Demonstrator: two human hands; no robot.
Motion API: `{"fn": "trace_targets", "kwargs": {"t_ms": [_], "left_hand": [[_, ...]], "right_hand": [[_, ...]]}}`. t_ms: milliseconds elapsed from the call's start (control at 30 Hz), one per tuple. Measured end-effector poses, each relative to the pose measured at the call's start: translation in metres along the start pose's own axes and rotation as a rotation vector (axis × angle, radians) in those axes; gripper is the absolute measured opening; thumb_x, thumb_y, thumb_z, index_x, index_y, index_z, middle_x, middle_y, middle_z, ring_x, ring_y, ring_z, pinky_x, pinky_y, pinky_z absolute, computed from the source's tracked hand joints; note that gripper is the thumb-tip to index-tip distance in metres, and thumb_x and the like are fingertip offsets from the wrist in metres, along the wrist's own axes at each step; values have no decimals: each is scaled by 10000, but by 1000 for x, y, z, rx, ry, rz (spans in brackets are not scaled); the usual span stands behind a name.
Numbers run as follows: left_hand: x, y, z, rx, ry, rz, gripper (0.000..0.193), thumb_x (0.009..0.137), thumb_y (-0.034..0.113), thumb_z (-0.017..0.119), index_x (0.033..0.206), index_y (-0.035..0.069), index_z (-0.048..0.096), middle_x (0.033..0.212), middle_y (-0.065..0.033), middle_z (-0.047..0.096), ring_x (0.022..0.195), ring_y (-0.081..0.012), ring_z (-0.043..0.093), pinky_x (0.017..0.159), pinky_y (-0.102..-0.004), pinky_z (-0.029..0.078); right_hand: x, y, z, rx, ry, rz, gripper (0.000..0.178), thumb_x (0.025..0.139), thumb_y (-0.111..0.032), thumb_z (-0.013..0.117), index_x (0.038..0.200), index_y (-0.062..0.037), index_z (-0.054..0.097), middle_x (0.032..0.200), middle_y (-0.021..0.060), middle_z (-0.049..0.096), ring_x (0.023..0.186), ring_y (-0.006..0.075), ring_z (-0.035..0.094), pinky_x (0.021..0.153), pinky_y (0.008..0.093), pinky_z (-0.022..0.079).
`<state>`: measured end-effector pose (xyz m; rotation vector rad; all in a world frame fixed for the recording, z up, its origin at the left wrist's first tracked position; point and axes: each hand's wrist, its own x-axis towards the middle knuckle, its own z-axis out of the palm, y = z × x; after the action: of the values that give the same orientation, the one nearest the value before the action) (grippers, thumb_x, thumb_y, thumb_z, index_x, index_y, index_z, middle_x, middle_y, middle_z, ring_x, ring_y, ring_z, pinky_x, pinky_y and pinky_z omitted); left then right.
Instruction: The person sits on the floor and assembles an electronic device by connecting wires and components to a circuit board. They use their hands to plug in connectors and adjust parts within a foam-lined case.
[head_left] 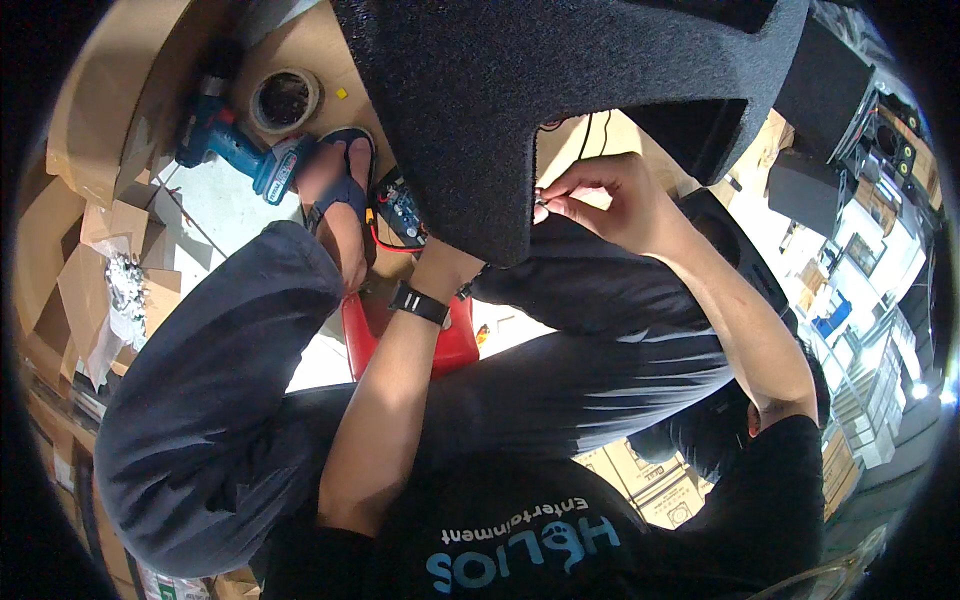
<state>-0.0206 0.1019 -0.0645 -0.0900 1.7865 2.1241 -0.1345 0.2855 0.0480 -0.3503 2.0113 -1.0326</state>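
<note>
A large black carpet-covered cabinet (460, 110) leans over my lap, with a cut-out in its side. At the edge of that cut-out, my right hand (612, 200) pinches thumb and forefinger around a small dark piece (541, 200), too small to name. My left hand (452, 268) reaches in under the cabinet's lower corner; its fingers are hidden behind it. On that wrist is a black band (420, 304). Close to the left hand lies a circuit board (400, 212) with red and black wires. Thin black cables (606, 135) show through the cut-out.
A blue cordless drill (235, 150) stands by my sandalled foot (345, 200). Beyond it lies a tape roll (285, 100) with dark bits inside. A red seat (455, 345) is beneath my left forearm. Cardboard boxes (100, 110) line the left; shelving (870, 390) stands right.
</note>
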Motion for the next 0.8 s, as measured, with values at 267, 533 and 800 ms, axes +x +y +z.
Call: {"fn": "trace_targets", "kwargs": {"t_ms": [267, 533, 800], "left_hand": [[6, -5, 2, -155, 12, -64, 284, 923, 39, 771, 1202, 83, 737, 1204, -86, 726, 1135, -134, 668, 926, -275, 548], [3, -6, 9, -762, 0, -246, 250, 946, 48, 745, 1196, 56, 743, 1259, -100, 722, 1150, -160, 677, 955, -291, 543], [2, -4, 10, 326, 226, 172, 203, 923, 8, 738, 1124, 31, 749, 1099, -118, 764, 1037, -216, 728, 912, -342, 562]], "right_hand": [[9, 5, -9, -112, -96, 59, 145, 903, -134, 781, 953, -4, 743, 875, 105, 722, 782, 229, 718, 720, 329, 577], [11, 7, -10, -286, -139, -54, 128, 889, -109, 771, 975, -22, 731, 868, 148, 713, 770, 277, 708, 700, 376, 562], [11, 2, 2, -255, 32, -63, 163, 880, -142, 788, 943, -9, 720, 864, 151, 727, 755, 304, 715, 710, 384, 566]]}}
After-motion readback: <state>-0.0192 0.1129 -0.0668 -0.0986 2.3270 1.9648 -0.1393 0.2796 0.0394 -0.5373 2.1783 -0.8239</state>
